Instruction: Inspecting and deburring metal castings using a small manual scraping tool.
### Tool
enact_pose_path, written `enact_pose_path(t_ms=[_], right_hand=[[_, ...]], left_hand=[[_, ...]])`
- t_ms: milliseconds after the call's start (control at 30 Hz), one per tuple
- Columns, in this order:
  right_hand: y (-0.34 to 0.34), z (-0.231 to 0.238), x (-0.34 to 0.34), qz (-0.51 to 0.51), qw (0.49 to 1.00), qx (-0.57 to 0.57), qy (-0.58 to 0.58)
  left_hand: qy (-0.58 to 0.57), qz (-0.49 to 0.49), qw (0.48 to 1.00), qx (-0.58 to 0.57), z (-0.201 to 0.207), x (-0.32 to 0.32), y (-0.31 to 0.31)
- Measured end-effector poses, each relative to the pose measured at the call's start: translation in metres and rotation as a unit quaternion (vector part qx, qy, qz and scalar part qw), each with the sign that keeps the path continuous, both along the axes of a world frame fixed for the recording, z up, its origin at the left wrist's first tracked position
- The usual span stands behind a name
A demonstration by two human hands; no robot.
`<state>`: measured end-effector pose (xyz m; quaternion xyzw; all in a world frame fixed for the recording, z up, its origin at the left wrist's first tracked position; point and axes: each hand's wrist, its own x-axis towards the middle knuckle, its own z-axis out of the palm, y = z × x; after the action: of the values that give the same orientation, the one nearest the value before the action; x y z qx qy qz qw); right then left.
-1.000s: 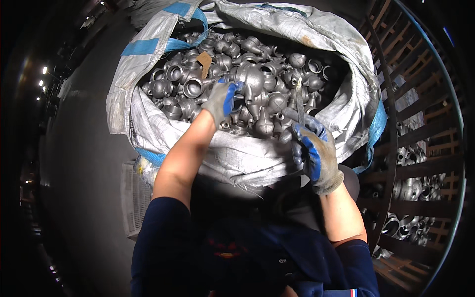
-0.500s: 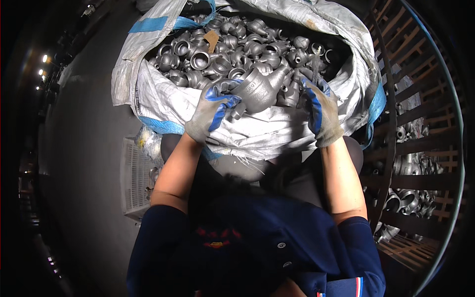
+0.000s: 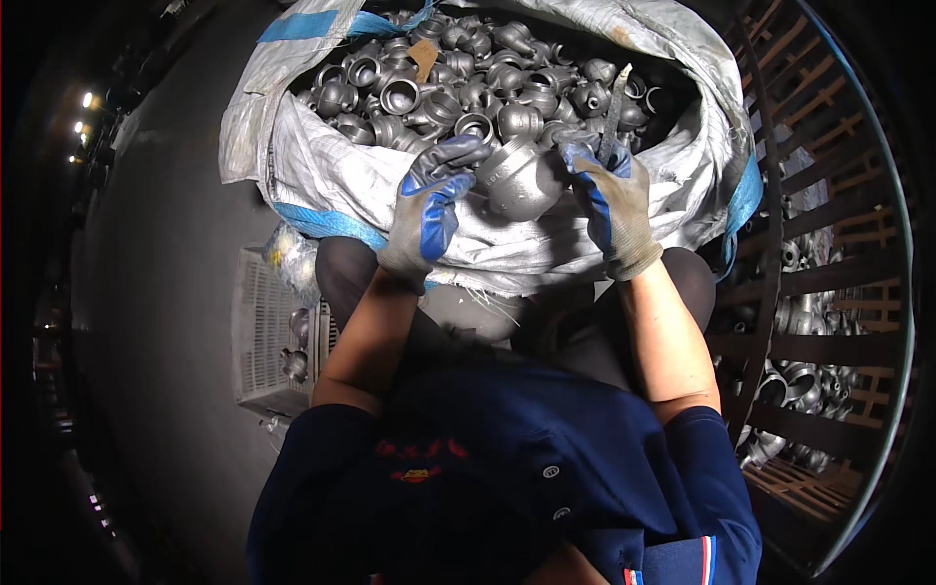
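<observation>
A grey, rounded metal casting (image 3: 524, 182) is held up between my hands at the sack's near edge. My left hand (image 3: 425, 210), in a grey glove with a blue palm, has its thumb and fingers curled at the casting's left side. My right hand (image 3: 616, 200), gloved the same way, grips a flat, dark, file-like bar (image 3: 613, 119) that points upward with a pale tip. Its fingertips are by the casting's right side; whether they touch it is hard to see.
A white woven sack (image 3: 331, 200) with blue straps holds many similar castings (image 3: 400, 96) and a brown cardboard scrap (image 3: 423, 58). At left, a pale plastic crate (image 3: 265, 336) stands on the floor with a few castings. A slatted metal cage (image 3: 829, 283) with more castings runs along the right.
The casting has turned, so its narrow neck no longer points up and right. My left hand has shifted slightly right; my right hand has moved a little left and up with the bar.
</observation>
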<state>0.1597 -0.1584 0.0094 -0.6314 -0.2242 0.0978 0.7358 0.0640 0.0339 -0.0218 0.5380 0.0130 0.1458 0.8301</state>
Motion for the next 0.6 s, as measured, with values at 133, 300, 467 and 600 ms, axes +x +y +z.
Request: enact_pose_path(t_ms=[133,300,467,600], right_hand=[[0.001,0.003,-0.002,-0.046,0.991,0.083,0.094],[0.005,0.012,-0.010,-0.098,0.992,0.010,-0.078],[0.005,0.016,-0.025,-0.065,0.997,0.006,-0.034],[0.005,0.017,-0.028,-0.101,0.984,-0.079,-0.124]], left_hand=[[0.043,0.051,0.992,-0.105,-0.015,-0.003,-0.001],[0.114,0.002,0.946,-0.302,-0.022,-0.013,-0.014],[0.077,-0.034,0.940,-0.332,-0.023,-0.012,-0.025],[0.116,-0.026,0.960,-0.254,-0.027,-0.013,-0.024]])
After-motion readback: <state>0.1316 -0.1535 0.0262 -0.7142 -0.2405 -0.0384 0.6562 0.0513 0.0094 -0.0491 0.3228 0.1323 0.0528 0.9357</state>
